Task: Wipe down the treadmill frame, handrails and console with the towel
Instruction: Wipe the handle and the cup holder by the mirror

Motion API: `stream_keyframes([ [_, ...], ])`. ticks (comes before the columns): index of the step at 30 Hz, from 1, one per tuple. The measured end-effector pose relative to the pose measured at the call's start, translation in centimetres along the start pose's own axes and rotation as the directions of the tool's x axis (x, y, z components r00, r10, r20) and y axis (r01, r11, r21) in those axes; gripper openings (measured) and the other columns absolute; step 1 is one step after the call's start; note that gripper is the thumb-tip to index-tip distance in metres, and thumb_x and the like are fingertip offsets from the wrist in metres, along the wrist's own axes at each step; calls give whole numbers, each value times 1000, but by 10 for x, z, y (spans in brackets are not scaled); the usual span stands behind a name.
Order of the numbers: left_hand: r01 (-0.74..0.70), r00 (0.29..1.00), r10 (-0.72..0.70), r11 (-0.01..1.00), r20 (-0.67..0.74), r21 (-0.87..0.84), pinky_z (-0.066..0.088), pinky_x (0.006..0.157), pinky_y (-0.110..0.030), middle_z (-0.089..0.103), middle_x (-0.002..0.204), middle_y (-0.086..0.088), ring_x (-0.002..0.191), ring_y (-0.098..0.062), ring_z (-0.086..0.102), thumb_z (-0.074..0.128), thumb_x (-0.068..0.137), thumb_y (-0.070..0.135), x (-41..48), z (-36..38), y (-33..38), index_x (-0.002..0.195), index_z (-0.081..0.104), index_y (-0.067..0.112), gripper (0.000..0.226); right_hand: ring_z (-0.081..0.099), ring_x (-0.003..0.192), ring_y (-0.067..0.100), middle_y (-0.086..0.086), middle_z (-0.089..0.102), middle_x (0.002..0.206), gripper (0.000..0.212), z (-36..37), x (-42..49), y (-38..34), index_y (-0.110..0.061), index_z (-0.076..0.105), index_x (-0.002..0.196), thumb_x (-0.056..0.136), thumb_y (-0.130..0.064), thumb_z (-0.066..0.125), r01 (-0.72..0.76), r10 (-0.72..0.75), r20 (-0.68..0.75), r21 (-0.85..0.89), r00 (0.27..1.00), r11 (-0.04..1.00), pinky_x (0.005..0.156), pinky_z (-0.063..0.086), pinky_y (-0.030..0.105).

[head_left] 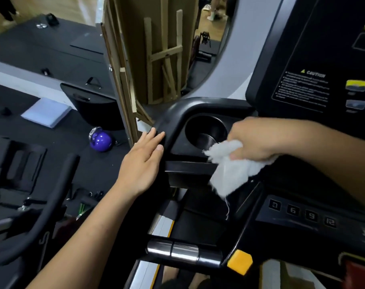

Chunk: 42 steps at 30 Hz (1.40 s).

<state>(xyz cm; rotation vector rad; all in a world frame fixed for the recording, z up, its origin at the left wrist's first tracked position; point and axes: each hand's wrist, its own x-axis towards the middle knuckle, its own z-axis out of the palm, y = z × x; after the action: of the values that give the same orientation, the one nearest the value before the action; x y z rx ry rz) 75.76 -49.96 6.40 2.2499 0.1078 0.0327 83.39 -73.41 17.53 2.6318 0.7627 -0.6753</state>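
R hand grip clamped on towel by cupholder, prob. wiping console; L hand flat, grip apart, on its left edge, likely bracing.

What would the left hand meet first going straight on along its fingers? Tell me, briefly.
The left hand rests on the console's raised black rim. Going on, it would likely ride along that rim, passing left of the cup holder. Depth is unclear.

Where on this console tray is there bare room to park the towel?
Bare: the black ledge between the left hand and the towel, in front of the cup holder, which looks empty too. Crowded: the tray's right side under the right hand, and the number keys below.
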Motion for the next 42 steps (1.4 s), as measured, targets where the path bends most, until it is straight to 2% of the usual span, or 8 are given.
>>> stream_keyframes([
  [4, 4, 1000, -4, 1000, -8, -15, 11, 118, -20, 30, 159, 12, 149, -2, 16, 43, 105, 23, 1, 0, -2, 146, 46, 30, 42, 60, 90, 26, 5, 59, 99, 23, 29, 8, 6, -24, 61, 106, 86, -34, 61, -159, 107, -290, -162, 951, 974, 69, 47, 31],
  [14, 25, 997, -37, 985, -63, -172, 17, 116, -18, 40, 153, 14, 144, 3, 25, 45, 104, 21, 3, 2, -6, 137, 57, 31, 36, 59, 93, 30, -1, 64, 88, 19, 33, -6, -37, -30, 60, 99, 94, -44, 48, 119, 41, -393, 374, 919, 920, 73, 36, 33],
  [19, -162, 986, 137, 927, -96, -339, 37, 104, -29, 64, 116, 31, 115, 7, 54, 41, 100, 30, -9, -4, 4, 111, 65, 50, 33, 54, 68, -3, -20, 58, 66, 24, 22, 16, -74, -35, 55, 71, 93, -29, 60, 404, 111, -523, 761, 845, 507, 66, 39, 20],
  [25, -202, 975, 139, 883, -175, -422, 52, 88, -30, 73, 105, 13, 98, -6, 66, 60, 93, 33, -11, -3, 14, 112, 70, 31, 21, 61, 108, 11, -14, 64, 117, 50, 5, 30, -62, -32, 56, 124, 83, -62, 53, 242, 157, -284, 940, 946, 241, 98, 48, 42],
  [31, -69, 971, -93, 776, -222, -627, 53, 63, -27, 67, 73, 3, 71, -9, 63, 57, 98, 14, 10, -27, 41, 82, 68, 11, 20, 43, 126, 19, -5, 29, 147, 121, 17, 13, -63, -58, -11, 142, 63, -47, 80, 226, -31, -322, 590, 946, 775, 99, 45, 39],
  [37, 90, 962, -256, 632, -98, -770, 55, 93, -49, 73, 103, -15, 101, -30, 70, 46, 100, 10, 33, -42, 52, 106, 63, 5, 19, 63, 86, 2, -12, 69, 97, 50, 4, 10, -41, -34, 61, 122, 76, -48, 76, 375, -166, -343, 737, 924, 562, 87, 51, 27],
  [39, 152, 969, -245, 551, 15, -821, 52, 97, -53, 74, 105, -16, 103, -35, 70, 46, 100, 13, 36, -47, 54, 111, 61, 4, 21, 67, 82, 5, -8, 72, 92, 48, 0, 14, -38, -33, 62, 122, 77, -44, 75, 410, -77, -413, 828, 907, 384, 81, 52, 25],
  [42, 249, 965, -175, 373, 196, -893, 50, 97, -57, 71, 115, -19, 108, -38, 67, 46, 102, 22, 39, -51, 62, 126, 56, 7, 30, 59, 109, 1, -18, 60, 120, 73, -7, 28, -42, -42, 45, 136, 73, -38, 81, 430, 8, -471, 811, 882, 398, 91, 49, 28],
])
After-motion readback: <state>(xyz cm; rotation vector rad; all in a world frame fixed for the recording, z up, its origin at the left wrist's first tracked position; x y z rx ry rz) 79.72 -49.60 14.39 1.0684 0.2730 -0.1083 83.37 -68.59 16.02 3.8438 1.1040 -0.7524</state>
